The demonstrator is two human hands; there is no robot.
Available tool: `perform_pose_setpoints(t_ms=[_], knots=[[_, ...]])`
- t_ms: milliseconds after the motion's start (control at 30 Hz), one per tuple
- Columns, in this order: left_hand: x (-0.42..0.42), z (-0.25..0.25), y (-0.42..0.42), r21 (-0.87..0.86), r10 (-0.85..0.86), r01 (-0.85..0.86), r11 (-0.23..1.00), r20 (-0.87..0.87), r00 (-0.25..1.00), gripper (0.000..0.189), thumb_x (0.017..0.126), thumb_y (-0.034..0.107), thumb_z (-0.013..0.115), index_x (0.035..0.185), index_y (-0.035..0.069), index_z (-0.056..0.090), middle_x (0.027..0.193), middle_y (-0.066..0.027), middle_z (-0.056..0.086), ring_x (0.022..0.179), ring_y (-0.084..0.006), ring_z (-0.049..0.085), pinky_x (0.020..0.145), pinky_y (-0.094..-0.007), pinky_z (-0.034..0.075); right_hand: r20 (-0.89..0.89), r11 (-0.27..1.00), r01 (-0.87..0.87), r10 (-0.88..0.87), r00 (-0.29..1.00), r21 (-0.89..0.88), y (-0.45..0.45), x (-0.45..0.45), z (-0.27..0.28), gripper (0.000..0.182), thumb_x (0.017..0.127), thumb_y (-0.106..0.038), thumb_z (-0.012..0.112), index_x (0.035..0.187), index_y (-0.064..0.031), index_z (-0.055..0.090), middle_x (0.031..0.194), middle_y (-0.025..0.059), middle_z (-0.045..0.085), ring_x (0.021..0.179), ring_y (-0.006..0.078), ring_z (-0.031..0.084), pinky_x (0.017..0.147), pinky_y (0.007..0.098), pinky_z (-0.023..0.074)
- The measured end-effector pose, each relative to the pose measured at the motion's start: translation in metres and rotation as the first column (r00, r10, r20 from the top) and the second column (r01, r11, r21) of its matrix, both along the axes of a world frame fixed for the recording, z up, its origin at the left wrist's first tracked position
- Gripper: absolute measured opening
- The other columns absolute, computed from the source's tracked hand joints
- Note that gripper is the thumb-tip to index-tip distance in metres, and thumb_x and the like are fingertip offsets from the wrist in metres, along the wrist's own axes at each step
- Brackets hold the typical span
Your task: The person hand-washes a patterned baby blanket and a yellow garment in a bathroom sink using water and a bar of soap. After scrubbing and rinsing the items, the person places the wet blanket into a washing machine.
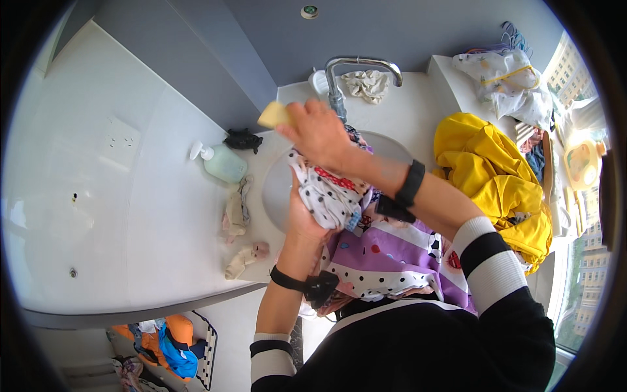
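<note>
My right hand [321, 133] grips a pale yellow bar of soap [272, 115], held up to the left of the faucet. Below it, my left hand [304, 211] holds a bunched white cloth with black dots [321, 198] and a red patch. Both hands are over the round sink basin [277, 193]. A purple and white printed fabric [377, 247] spreads from the basin over the counter's front edge against my body. My right forearm hides part of the basin and of the cloth in it.
A chrome faucet [334, 85] rises behind the basin, near a crumpled white cloth [368, 85]. At left stand a pump bottle [225, 163] and small socks [237, 210]. Yellow clothing [490, 171] is heaped at right, below a white plastic bag [509, 81].
</note>
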State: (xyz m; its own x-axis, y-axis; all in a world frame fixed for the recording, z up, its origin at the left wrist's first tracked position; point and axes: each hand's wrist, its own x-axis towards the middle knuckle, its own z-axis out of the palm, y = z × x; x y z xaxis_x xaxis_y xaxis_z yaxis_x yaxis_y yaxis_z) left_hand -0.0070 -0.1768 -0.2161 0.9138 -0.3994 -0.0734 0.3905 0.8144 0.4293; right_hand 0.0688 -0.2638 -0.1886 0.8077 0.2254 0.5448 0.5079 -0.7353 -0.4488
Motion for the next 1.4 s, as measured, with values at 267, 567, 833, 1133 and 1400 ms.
perform_pose_setpoints(t_ms=[267,567,833,1133,1400], knots=[[0.004,-0.023,0.017,-0.305,-0.18,0.184,0.935,0.041,0.983,0.046,0.093,0.045,0.038,0.126,0.014,0.048,0.126,-0.0091,0.051,0.116,-0.0266,0.048,0.098,-0.0417,0.038,-0.046,1.0,-0.023,0.023,0.999,0.006,0.005,-0.007,-0.011,0.04,0.085,-0.038,0.054,0.107,-0.0048,0.049,0.09,0.0153,0.048,0.089,0.0326,0.049,0.078,0.0431,0.0407],[0.01,-0.023,0.013,-0.355,-0.198,0.194,0.915,0.025,0.98,0.05,0.094,0.045,0.033,0.131,0.012,0.04,0.129,-0.0083,0.048,0.116,-0.0259,0.048,0.096,-0.0415,0.04,-0.174,0.994,0.077,-0.064,0.983,0.073,-0.005,0.011,-0.004,0.041,0.085,-0.037,0.054,0.109,-0.0046,0.048,0.092,0.0158,0.048,0.09,0.0325,0.05,0.077,0.0422,0.0416],[0.011,-0.019,0.011,-0.216,-0.139,0.115,0.97,-0.098,0.985,0.046,0.093,0.041,0.038,0.126,0.01,0.047,0.123,-0.0081,0.054,0.109,-0.0268,0.053,0.095,-0.0422,0.041,-0.176,0.992,0.108,-0.095,0.98,0.065,-0.013,0.018,-0.015,0.042,0.086,-0.039,0.052,0.108,-0.0035,0.049,0.092,0.016,0.049,0.09,0.0322,0.05,0.08,0.0425,0.0406],[0.011,-0.024,0.018,-0.057,-0.058,0.051,0.997,-0.133,0.989,0.05,0.093,0.046,0.033,0.128,0.012,0.042,0.122,-0.0087,0.052,0.112,-0.0257,0.051,0.094,-0.0422,0.042,0.029,0.995,-0.045,0.042,0.999,0.091,0.01,-0.008,-0.014,0.043,0.084,-0.04,0.055,0.107,-0.0038,0.049,0.088,0.0153,0.047,0.087,0.0317,0.048,0.077,0.0413,0.0401],[0.006,-0.024,0.023,-0.177,-0.106,0.091,0.98,-0.073,0.992,0.046,0.093,0.041,0.032,0.124,0.011,0.05,0.12,-0.0091,0.056,0.11,-0.027,0.053,0.094,-0.0417,0.042,0.029,0.998,0.022,-0.024,0.999,0.059,0.003,0.001,-0.011,0.042,0.084,-0.039,0.055,0.105,-0.0037,0.049,0.089,0.0152,0.047,0.086,0.0318,0.049,0.075,0.0415,0.0402]])
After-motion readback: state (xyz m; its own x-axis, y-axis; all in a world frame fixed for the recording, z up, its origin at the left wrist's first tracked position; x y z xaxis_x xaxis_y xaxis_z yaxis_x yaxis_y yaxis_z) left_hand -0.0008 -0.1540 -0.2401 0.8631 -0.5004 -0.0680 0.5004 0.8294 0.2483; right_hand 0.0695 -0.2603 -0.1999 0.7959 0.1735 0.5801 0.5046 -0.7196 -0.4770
